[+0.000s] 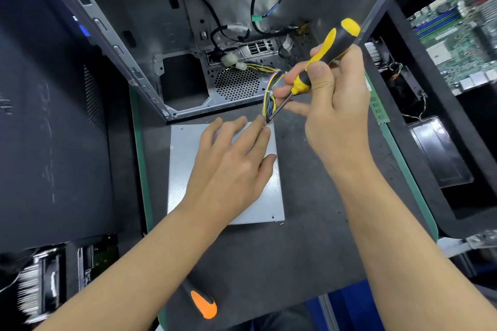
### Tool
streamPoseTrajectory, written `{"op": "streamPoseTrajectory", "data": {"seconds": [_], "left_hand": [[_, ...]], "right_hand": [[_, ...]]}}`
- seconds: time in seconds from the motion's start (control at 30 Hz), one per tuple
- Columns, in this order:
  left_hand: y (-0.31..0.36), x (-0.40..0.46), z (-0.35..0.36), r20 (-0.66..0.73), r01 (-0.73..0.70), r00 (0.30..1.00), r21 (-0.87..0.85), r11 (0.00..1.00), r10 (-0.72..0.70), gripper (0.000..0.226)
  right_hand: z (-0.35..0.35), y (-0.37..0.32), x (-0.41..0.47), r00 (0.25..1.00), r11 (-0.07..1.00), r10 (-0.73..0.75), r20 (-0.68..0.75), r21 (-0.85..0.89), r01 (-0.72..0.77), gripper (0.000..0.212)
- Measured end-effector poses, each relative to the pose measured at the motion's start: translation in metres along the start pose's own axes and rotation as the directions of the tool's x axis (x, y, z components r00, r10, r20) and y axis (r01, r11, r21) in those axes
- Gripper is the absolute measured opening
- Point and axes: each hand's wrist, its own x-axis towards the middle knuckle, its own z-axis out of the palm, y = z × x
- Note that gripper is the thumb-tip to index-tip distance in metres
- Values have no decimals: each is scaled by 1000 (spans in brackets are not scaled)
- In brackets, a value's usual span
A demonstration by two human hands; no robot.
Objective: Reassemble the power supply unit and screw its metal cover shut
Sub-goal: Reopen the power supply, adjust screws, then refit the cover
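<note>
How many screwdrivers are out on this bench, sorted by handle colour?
Yellow-and-black handled screwdriver, gripped by the right hand, tip at the far right corner of the grey metal cover: 1
Orange-and-black handled screwdriver, lying on the dark mat: 1
Total: 2

Bare mat point(309, 236) right of the metal cover point(185, 169); open computer case point(188, 35) walls off the far side.

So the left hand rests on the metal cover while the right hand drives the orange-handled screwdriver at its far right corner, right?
Not quite. The head view shows the right hand gripping the yellow-and-black screwdriver; the orange-handled screwdriver lies unused on the mat near the left forearm. The rest holds: the left hand rests on the metal cover, tip at its far right corner.
</note>
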Motion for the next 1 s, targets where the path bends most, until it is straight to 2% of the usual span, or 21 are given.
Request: {"op": "streamPoseTrajectory", "data": {"seconds": [0.77, 1.0], "left_hand": [[-2, 0, 1, -22, -9, 1000, -23, 1000, 9, 38], [-3, 1, 1, -6, -9, 1000, -36, 999, 9, 39]], "right_hand": [[-3, 0, -4, 1000, 1000, 16, 8, 19, -16, 6], [2, -15, -2, 997, 985, -52, 56, -161, 60, 32]]}}
